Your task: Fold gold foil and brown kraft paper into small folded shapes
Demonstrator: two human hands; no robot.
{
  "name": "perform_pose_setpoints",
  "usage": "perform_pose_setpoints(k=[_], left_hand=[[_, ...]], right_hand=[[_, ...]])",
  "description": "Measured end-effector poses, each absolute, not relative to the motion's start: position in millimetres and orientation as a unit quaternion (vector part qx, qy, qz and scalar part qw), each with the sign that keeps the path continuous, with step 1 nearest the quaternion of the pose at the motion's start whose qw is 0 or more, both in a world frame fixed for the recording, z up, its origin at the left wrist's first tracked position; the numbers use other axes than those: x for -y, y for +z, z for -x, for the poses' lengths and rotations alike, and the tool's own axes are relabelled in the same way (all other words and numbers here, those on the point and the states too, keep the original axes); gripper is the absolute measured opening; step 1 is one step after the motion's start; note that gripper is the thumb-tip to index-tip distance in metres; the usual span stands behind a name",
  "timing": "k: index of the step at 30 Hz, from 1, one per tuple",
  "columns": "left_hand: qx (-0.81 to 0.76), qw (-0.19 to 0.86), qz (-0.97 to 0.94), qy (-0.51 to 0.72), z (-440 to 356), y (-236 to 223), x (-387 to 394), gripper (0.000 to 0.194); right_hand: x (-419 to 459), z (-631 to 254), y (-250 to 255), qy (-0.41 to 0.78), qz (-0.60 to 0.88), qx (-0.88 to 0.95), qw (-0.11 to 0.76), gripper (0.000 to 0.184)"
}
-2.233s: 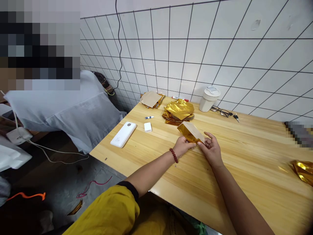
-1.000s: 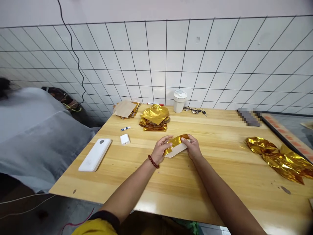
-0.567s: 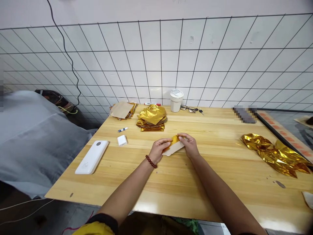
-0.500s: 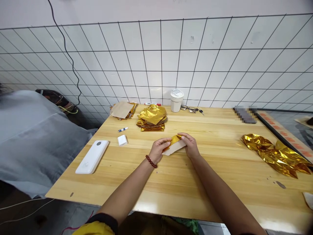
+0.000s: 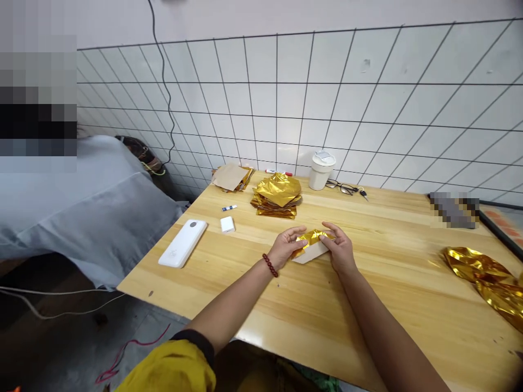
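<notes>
Both my hands work close together just above the wooden table. My left hand (image 5: 286, 247), with a red bead bracelet (image 5: 270, 265) on its wrist, and my right hand (image 5: 339, 253) pinch a gold foil strip (image 5: 312, 237). The foil is folded over a flat piece of kraft paper (image 5: 309, 253), whose lower part shows below my fingers. My fingertips hide the ends of the foil. The piece lies low, and I cannot tell whether it touches the tabletop.
On the pine table (image 5: 392, 272) lie a stack of gold foil sheets (image 5: 278, 195), kraft paper pieces (image 5: 229, 177), a white power bank (image 5: 182, 243), a small white box (image 5: 227, 224) and crumpled gold foil (image 5: 482, 283). A cup (image 5: 321, 170) and glasses (image 5: 342, 188) stand by the tiled wall (image 5: 286, 92).
The foil and paper piece has gone from a loose, raised shape to a flatter, narrower fold low over the table. The view has swung slightly right since the last frames.
</notes>
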State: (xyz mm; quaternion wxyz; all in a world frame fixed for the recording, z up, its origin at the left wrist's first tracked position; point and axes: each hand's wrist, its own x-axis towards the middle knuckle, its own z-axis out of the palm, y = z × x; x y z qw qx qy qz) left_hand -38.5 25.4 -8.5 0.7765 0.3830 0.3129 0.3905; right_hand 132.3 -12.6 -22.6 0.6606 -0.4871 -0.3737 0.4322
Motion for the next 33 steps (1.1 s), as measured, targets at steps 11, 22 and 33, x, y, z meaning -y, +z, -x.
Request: perform_pose_setpoints(k=[11, 22, 33], left_hand=[[-0.320, 0.719, -0.478, 0.390, 34, -10, -24, 0.041], [-0.345, 0.694, -0.452, 0.441, 35, -3, -19, 0.033], [-0.316, 0.760, -0.442, 0.356, 40, -10, -24, 0.041]], right_hand=[[20, -125, -18, 0.463, 0.497, 0.466, 0.566, 0.043], [17, -125, -16, 0.454, 0.507, 0.448, 0.580, 0.031], [11, -133, -26, 0.432, 0.490, 0.352, 0.670, 0.027]])
